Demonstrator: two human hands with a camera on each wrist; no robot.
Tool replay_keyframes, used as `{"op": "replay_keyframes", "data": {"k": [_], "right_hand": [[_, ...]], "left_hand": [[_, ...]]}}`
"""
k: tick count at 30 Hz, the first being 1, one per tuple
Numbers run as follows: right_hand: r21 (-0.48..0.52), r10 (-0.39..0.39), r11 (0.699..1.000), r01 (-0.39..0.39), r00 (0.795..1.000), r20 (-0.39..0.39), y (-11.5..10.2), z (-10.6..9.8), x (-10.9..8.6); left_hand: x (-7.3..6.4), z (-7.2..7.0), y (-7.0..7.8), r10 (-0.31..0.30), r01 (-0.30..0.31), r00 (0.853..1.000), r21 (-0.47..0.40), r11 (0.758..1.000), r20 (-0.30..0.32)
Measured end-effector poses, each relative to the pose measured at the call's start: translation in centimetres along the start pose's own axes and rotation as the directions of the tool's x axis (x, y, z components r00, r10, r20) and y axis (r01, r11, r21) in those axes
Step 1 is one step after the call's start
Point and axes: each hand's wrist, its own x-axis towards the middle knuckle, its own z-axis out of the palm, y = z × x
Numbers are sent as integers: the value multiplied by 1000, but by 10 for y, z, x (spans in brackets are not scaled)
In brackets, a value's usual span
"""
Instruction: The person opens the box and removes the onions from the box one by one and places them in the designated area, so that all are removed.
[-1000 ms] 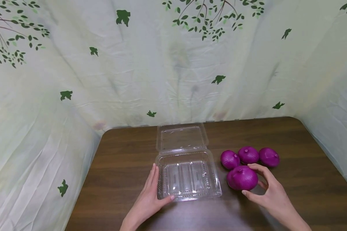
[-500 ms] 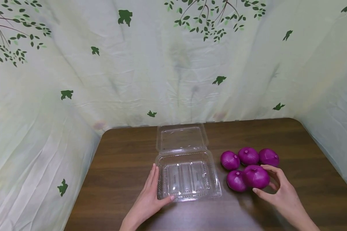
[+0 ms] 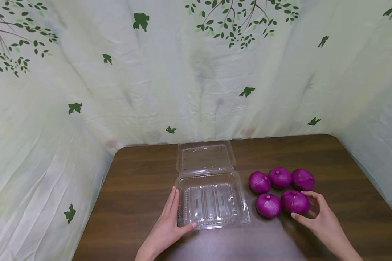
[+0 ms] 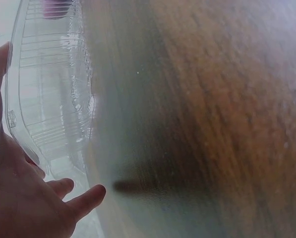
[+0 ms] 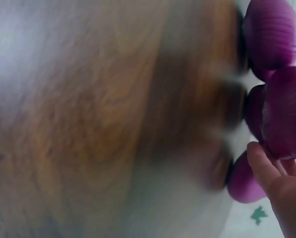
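Observation:
My right hand (image 3: 325, 219) holds a purple red onion (image 3: 295, 202) between thumb and fingers, at the near right of a group of several. In the right wrist view this onion (image 5: 286, 114) overlaps the ones behind it, close over the tabletop. Just left of it sits another red onion (image 3: 268, 205); three more stand in a row behind, the middle one (image 3: 280, 177) among them. My left hand (image 3: 164, 224) rests against a clear plastic clamshell container (image 3: 245, 212), fingers straight along its left side and thumb at the near left corner. Nothing lies in the container.
The container's lid (image 3: 205, 156) lies folded back towards the far table edge. Everything stands on a brown wooden table (image 3: 140, 174) with rounded far corners. Pale curtains (image 3: 170, 72) printed with leaves hang behind it and along both sides.
My right hand has moved the red onion rightwards and lowered it, so it now sits beside the near left onion instead of in front of it. The left hand and container have stayed put.

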Motion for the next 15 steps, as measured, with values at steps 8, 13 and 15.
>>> {"op": "replay_keyframes", "data": {"k": [8, 13, 15], "right_hand": [[-52, -1, 999, 4, 998, 61, 14, 0, 5], [-82, 39, 996, -33, 996, 75, 14, 2, 8], [-91, 55, 995, -48, 995, 80, 13, 2, 8]], "left_hand": [[0, 1, -1, 4, -4, 1000, -6, 1000, -4], [1, 2, -1, 28, -28, 999, 0, 1000, -22], [1, 2, -1, 30, -30, 999, 0, 1000, -25]]}}
